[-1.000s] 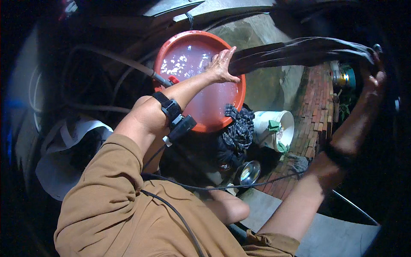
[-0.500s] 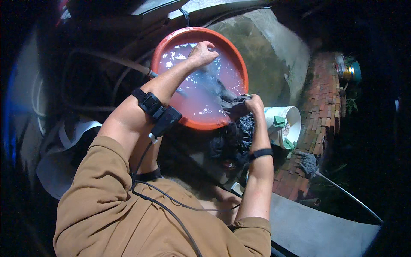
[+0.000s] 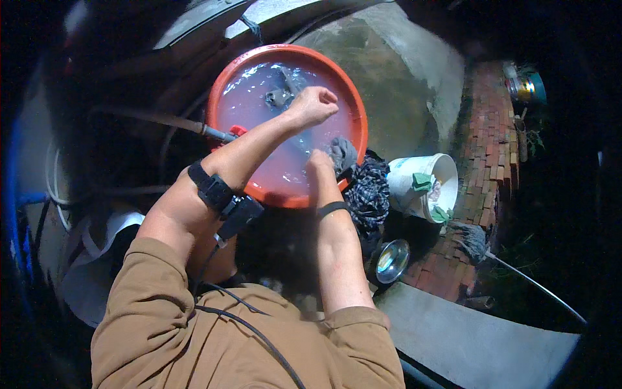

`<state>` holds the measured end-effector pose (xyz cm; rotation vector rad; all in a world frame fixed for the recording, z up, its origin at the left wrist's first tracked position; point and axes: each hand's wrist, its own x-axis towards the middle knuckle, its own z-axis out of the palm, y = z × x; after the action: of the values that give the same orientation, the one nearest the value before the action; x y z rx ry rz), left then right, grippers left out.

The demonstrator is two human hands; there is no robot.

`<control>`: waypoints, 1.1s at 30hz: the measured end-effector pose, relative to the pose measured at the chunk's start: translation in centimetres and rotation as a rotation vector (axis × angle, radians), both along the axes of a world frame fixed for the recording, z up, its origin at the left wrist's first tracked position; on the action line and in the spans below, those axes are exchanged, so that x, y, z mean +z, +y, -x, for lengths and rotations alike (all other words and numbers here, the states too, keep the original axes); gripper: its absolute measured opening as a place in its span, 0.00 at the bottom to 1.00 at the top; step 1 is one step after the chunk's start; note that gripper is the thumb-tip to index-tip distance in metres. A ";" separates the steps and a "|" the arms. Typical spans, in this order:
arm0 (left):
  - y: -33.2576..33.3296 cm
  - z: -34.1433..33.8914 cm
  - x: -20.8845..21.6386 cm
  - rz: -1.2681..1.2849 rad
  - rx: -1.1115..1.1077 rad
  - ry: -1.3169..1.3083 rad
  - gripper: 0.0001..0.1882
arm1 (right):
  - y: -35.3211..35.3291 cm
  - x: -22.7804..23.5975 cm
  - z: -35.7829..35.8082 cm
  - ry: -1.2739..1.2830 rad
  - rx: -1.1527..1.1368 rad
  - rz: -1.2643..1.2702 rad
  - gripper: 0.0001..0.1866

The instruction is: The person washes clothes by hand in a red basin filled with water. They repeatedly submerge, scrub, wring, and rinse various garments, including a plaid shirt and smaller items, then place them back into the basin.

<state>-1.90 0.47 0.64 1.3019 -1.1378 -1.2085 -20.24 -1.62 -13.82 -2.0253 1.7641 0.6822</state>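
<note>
A round orange-red basin holds cloudy, pinkish water. Over its right half hovers my left hand, fingers curled in, and I cannot make out anything in them. Grey fabric breaks the surface just left of that hand. My right hand is low in the basin by the near right side, smeared by motion, its fingers hidden. Against it lies a bunched grey cloth at the right rim; whether the hand grips it does not show.
Dark patterned fabric is heaped outside the basin's near right rim. Beside it stand a white bucket with cloths and a shiny metal bowl. A pipe with a red-handled tap reaches the left rim. A mop lies on the brick strip.
My right hand has moved left and inward from the rim. My left hand has come slightly nearer. Grey fabric now surfaces on the far side, and the metal bowl is in plain sight.
</note>
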 end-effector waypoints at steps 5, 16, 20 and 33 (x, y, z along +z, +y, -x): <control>1.8 1.8 0.8 -0.457 -0.027 0.220 0.28 | 0.7 6.8 3.2 -0.823 -0.139 0.240 0.25; 4.9 7.2 0.7 -0.862 -0.350 0.991 0.49 | 11.2 25.2 6.5 -1.944 -0.265 0.021 0.31; 5.4 8.2 0.9 -0.948 -0.408 0.915 0.32 | 13.7 24.8 7.3 -2.109 -0.172 -0.117 0.32; 7.0 10.4 3.8 -0.729 -0.618 0.841 0.34 | 9.0 9.4 7.5 -2.349 -0.947 0.010 0.37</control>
<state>-12.33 7.50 4.48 0.7300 -0.4586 -2.4817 -27.71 7.36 -4.41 -0.4623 0.6297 -1.4101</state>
